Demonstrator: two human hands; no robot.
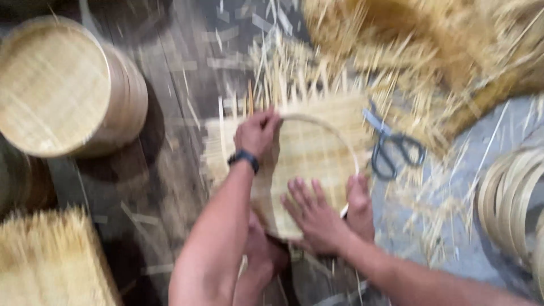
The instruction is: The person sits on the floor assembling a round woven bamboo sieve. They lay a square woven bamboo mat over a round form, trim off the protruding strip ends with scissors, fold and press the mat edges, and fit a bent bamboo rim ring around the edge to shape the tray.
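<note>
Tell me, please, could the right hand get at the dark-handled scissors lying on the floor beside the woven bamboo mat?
Probably yes: the right hand lies flat on the woven bamboo mat, holding nothing, and only loose straw lies between it and the dark-handled scissors.

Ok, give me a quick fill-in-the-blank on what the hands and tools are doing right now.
The left hand grips the ____ of the round woven mat.
The right hand lies ____ on the mat, fingers spread.
The scissors lie to the ____ of the mat, untouched.
A dark band sits on the ____ wrist.

Missing words: rim; flat; right; left
</note>
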